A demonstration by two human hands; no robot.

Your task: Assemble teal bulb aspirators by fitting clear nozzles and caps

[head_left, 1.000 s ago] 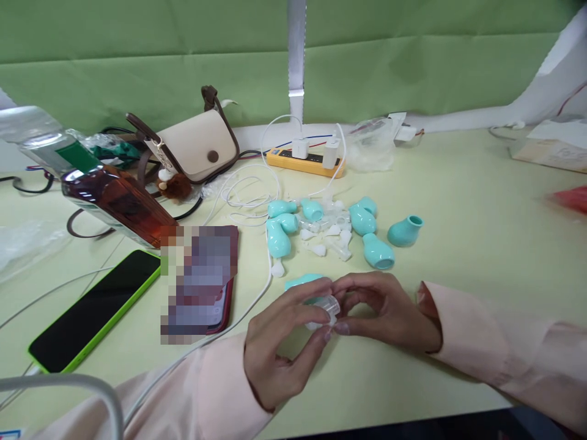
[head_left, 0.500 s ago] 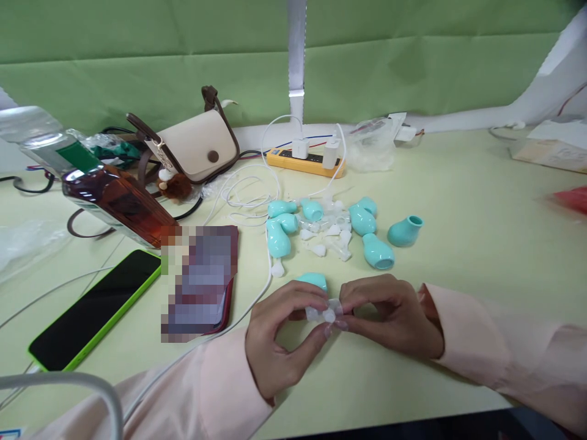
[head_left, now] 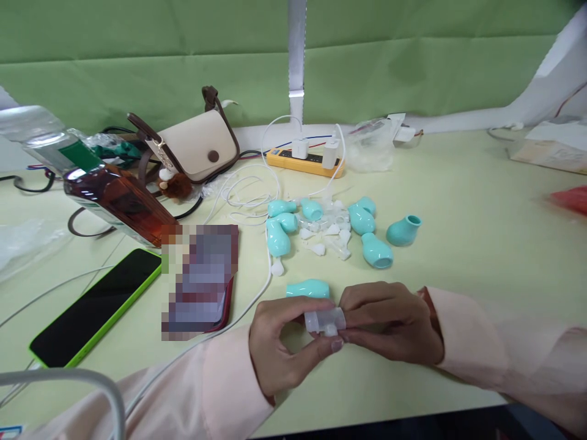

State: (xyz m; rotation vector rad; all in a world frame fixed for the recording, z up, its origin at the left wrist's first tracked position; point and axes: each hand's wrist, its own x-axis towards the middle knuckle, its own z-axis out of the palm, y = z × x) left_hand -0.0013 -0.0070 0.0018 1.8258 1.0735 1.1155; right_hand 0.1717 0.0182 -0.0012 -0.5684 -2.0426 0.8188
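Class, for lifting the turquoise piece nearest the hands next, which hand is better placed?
Probably the left hand: it lies in front of the turquoise piece, while the right hand sits farther right. Both touch the clear part.

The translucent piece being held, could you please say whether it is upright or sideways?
Sideways: the translucent piece runs left to right between left hand and right hand.
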